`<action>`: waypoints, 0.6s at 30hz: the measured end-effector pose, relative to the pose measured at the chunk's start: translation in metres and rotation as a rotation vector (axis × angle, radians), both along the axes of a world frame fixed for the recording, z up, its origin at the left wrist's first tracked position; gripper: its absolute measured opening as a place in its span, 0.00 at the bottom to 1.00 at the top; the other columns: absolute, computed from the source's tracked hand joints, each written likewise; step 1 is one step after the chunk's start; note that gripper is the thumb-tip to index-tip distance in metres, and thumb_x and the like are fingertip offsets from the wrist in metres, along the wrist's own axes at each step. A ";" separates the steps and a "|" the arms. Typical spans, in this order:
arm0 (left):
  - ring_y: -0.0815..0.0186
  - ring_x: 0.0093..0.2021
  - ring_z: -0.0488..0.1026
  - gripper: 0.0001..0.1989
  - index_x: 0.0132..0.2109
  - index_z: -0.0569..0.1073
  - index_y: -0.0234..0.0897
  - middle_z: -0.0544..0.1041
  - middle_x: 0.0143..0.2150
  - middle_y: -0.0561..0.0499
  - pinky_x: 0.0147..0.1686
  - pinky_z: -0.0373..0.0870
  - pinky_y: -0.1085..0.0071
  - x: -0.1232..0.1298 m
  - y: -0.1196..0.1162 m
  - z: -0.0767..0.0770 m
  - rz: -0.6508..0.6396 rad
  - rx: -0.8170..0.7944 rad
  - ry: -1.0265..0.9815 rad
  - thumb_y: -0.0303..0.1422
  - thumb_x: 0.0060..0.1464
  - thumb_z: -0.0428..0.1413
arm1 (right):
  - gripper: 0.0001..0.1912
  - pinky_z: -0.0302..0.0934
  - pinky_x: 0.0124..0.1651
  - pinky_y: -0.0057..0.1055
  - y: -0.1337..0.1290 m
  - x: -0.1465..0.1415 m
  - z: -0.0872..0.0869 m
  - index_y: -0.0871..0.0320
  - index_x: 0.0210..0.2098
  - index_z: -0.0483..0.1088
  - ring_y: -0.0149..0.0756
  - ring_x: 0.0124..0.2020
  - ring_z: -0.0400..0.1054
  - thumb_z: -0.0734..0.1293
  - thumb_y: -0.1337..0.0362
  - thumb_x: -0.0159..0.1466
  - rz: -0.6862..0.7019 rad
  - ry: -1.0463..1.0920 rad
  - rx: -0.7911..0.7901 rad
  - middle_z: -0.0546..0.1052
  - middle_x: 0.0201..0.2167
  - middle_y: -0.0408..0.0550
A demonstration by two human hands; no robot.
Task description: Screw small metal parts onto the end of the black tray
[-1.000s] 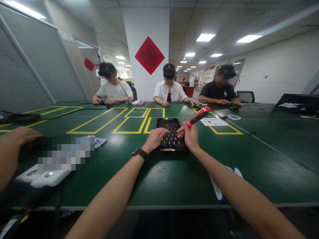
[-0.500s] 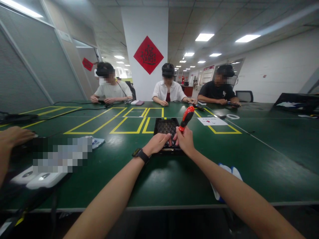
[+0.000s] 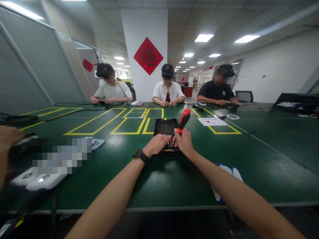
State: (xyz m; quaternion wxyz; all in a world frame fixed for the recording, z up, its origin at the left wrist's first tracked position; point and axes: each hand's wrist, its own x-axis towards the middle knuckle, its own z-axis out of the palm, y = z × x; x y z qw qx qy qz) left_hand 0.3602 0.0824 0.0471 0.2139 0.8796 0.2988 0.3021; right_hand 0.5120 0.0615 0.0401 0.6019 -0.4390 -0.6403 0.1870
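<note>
A screwdriver [image 3: 184, 120] with a red-and-black handle is held in my right hand [image 3: 184, 141], its handle end pointing up and tilted slightly right. My right fingers are closed around its lower part, and the shaft and tip cannot be made out. Below both hands lies a shallow black box [image 3: 163, 124] with a patterned inside. My left hand [image 3: 159, 143], with a dark watch on the wrist, reaches over the box from the left. Its thumb and fingers are drawn together close to my right fingertips. Whatever they pinch is hidden.
White-and-blue gloves [image 3: 230, 172] lie beneath my right forearm. A paper sheet [image 3: 211, 121] and a white ring [image 3: 232, 117] sit beyond the box on the right. White devices [image 3: 47, 179] and another person's hand [image 3: 10, 137] are at left. Three people sit across the green table [image 3: 99, 186].
The screwdriver handle has shifted slightly left and down with my right hand. My left hand stays nearly in place. The person opposite has brought both hands together.
</note>
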 end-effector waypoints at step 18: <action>0.67 0.33 0.71 0.34 0.32 0.77 0.34 0.77 0.32 0.48 0.39 0.61 0.74 -0.001 -0.001 0.000 0.003 0.025 0.030 0.47 0.59 0.31 | 0.15 0.53 0.12 0.20 -0.001 0.000 -0.001 0.57 0.30 0.60 0.25 0.09 0.59 0.57 0.51 0.60 -0.015 0.018 0.016 0.70 0.15 0.39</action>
